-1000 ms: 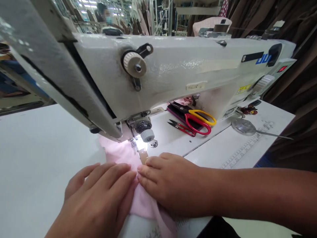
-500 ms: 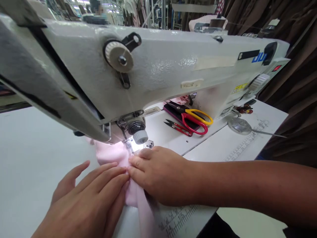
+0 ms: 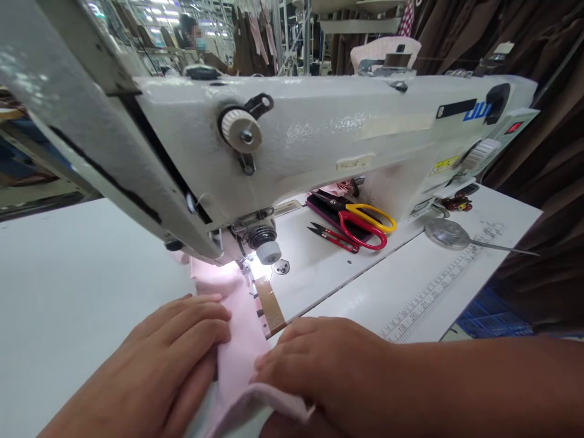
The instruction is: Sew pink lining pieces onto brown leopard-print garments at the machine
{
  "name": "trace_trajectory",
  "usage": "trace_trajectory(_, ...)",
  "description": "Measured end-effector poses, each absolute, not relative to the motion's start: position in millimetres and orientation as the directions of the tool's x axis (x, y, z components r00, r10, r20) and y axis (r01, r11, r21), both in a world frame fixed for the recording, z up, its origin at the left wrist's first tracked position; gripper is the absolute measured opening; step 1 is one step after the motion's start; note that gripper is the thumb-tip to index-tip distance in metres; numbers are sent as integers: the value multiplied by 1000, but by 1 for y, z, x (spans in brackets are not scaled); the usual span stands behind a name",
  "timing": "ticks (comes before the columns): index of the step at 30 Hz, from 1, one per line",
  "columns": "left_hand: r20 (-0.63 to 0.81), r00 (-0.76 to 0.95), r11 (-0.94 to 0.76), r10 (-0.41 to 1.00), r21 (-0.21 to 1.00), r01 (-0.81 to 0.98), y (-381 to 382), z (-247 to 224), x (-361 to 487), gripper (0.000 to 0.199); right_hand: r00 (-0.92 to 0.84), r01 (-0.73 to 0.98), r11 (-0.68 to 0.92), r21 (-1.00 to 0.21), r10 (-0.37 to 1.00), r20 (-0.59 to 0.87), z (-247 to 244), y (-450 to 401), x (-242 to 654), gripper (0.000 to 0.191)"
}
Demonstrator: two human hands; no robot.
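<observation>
Your left hand (image 3: 155,359) lies open and flat on the pink fabric (image 3: 239,359). Your right hand (image 3: 319,371), also open, presses its folded edge below the presser foot (image 3: 244,263).

Two hands (image 3: 155,353) were counted, along with one sewing machine (image 3: 292,140), one pink cloth (image 3: 239,347), two pairs of scissors (image 3: 362,228) and one pair of red thread snips (image 3: 333,238).
</observation>
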State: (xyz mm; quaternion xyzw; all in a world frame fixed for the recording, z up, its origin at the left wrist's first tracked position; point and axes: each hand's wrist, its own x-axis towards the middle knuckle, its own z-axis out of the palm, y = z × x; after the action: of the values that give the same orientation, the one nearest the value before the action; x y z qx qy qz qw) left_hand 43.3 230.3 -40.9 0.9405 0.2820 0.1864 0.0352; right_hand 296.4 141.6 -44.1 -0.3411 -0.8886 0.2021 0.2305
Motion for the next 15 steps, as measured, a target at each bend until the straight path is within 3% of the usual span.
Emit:
trace_trajectory(3,364,818,-894,446,139,426,239,-38,47,25,-692,516,810,-279,586,421,-55,136,295,28)
trace_trajectory(6,360,828,-892,429,24,452,241,-36,61,25,-743,539,837,-91,523,418,-54,128,299,27)
trace_trajectory(9,360,825,-870,436,-65,488,235,-35,77,26,-804,512,858,-39,495,329,-47,121,305,28)
trace_trajectory(15,341,834,-863,433,-108,493,225,-40,85,28,-819,495,867,-54,487,305,-46,116,312,24)
